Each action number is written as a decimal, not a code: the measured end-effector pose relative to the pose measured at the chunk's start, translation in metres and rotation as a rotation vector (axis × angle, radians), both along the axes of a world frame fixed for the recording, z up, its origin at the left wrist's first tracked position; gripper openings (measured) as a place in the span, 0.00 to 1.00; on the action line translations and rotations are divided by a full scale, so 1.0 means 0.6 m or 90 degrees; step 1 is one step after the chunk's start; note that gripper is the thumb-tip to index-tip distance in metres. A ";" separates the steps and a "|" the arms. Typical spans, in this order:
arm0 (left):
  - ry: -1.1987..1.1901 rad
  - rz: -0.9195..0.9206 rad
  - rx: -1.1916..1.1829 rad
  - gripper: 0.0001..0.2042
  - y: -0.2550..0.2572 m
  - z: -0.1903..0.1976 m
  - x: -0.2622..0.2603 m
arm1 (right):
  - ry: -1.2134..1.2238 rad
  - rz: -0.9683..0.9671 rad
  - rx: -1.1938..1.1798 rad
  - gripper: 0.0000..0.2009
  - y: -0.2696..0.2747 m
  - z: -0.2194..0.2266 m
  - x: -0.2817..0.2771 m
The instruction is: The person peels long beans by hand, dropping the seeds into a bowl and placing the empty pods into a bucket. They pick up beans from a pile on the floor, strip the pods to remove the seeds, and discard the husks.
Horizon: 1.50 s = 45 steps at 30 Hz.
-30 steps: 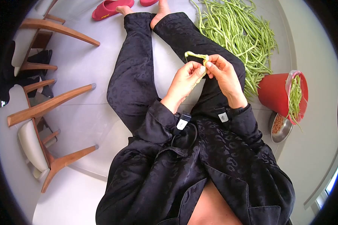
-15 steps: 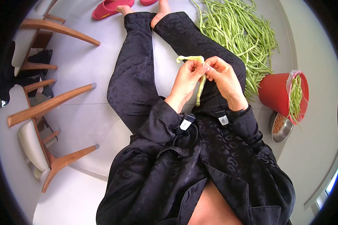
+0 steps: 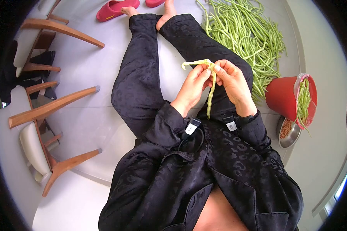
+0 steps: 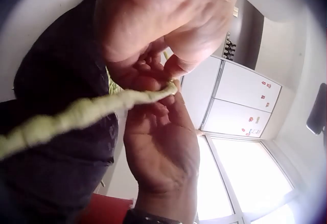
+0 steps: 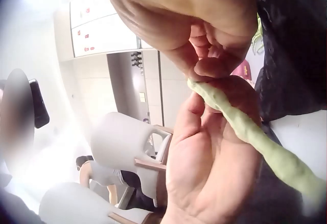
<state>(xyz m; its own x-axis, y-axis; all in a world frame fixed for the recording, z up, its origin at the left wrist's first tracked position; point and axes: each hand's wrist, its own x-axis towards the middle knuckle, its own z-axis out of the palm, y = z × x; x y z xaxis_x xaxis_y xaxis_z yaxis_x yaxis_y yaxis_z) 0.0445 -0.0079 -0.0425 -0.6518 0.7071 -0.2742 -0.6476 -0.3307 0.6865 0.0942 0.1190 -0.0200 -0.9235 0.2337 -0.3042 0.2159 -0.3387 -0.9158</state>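
A pale green, lumpy bean pod point(image 3: 209, 101) is bent between the two hands, one part pointing left over the left fingers, the other hanging down between the wrists. The left hand point(image 3: 191, 87) pinches it at the bend with thumb and fingers. Close against it, the right hand point(image 3: 234, 84) grips the same spot from the right. In the left wrist view the pod point(image 4: 76, 116) runs across toward the lens from the joined fingertips; in the right wrist view the pod point(image 5: 255, 137) slants down to the right. Curled fingers partly hide the pinched spot.
Long green beans point(image 3: 246, 38) lie heaped beyond the right knee. A red bucket point(image 3: 281, 93) with beans at its mouth is tipped beside a metal bowl point(image 3: 293, 136) of small brown beans. Wooden chair legs point(image 3: 61, 106) stand left, red slippers point(image 3: 115, 9) beyond the feet. Another person point(image 5: 110, 175) bends near chairs.
The pod's lower part now hangs farther down between the hands, and its other part points left. Both hands have shifted slightly, still holding it with fingertips close together.
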 end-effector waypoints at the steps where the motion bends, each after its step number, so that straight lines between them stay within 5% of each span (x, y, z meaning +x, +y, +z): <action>1: -0.003 0.006 -0.007 0.07 0.004 -0.005 0.001 | 0.000 -0.005 0.002 0.07 -0.002 0.000 -0.001; 8: -0.104 0.063 0.000 0.07 0.003 -0.012 -0.004 | -0.012 -0.009 0.047 0.06 -0.007 -0.010 -0.010; 11: 0.048 -0.018 -0.105 0.09 -0.004 -0.015 -0.007 | 0.005 -0.022 0.012 0.06 -0.003 -0.024 -0.011; 15: 0.036 -0.030 -0.088 0.08 -0.011 -0.027 -0.008 | 0.022 -0.034 -0.017 0.07 -0.009 -0.029 -0.008; 17: 0.029 0.074 -0.080 0.07 -0.006 -0.027 -0.007 | 0.017 -0.030 0.066 0.07 -0.016 -0.029 0.001; 25: 0.052 0.072 -0.101 0.06 0.004 -0.026 0.003 | 0.017 0.021 0.210 0.06 -0.016 -0.034 0.010; 34: -0.027 0.104 -0.020 0.07 0.010 -0.018 0.012 | 0.002 -0.063 0.100 0.06 -0.026 -0.025 0.011; 39: -0.068 0.125 -0.036 0.07 0.012 -0.024 0.004 | -0.013 -0.017 0.224 0.06 -0.020 -0.027 0.009; 45: 0.047 0.164 -0.075 0.07 0.014 -0.023 0.000 | 0.000 -0.058 0.116 0.07 -0.027 -0.025 0.009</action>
<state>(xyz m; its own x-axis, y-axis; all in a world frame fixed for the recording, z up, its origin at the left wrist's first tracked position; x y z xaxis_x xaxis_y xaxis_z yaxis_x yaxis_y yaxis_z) 0.0442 0.0008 -0.0566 -0.8271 0.4817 -0.2895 -0.4992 -0.3929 0.7723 0.0993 0.1027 -0.0350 -0.8962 0.3669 -0.2493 0.1924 -0.1849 -0.9637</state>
